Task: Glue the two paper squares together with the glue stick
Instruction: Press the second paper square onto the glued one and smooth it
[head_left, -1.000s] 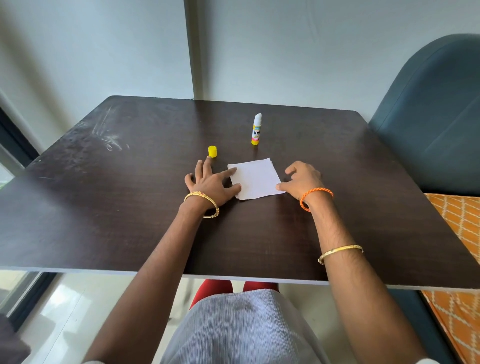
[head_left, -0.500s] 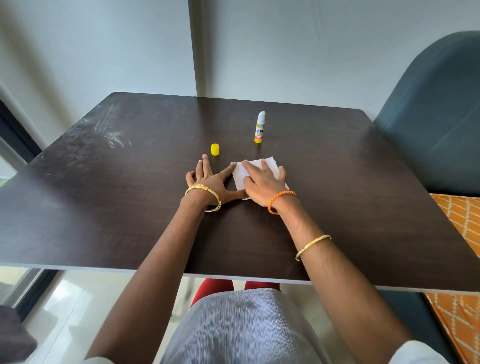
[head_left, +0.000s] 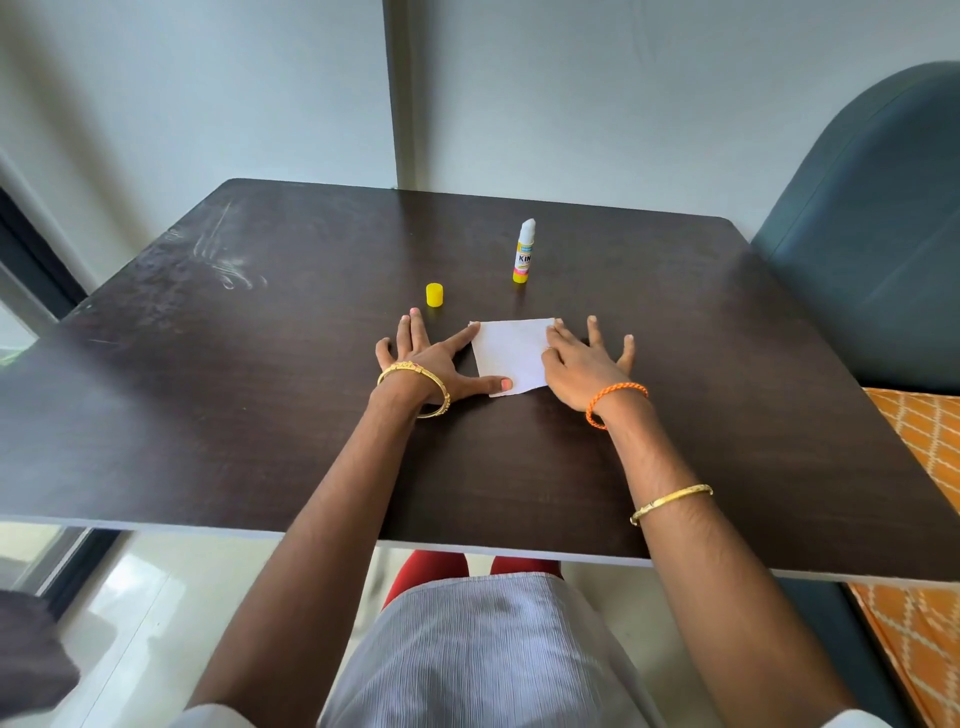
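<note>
Pressing stage, head view: the paper squares (head_left: 511, 356) lie stacked as one white sheet at the middle of the frame, on the dark table (head_left: 260, 415). Only the top sheet shows; whether the lower one is fully aligned cannot be told. The left hand (head_left: 431, 358) lies flat, fingers spread wide, with forefinger along the sheet's left edge and thumb tip on its near left corner. The right hand (head_left: 582, 364) also lies flat, fingers straight and spread, its inner fingers resting on the sheet's right edge, the rest on bare table. Neither hand holds anything.

The glue stick (head_left: 523, 252) stands upright and uncapped just above the paper; its yellow cap (head_left: 435, 294) sits apart to its left, near the left fingertips.

Judgement: bond is being set. Best done by keeping the left hand as an anchor and smoothing with flat fingers from centre outward to the corners, so edges seal without shifting or creasing. Recapping the stick should follow.
</note>
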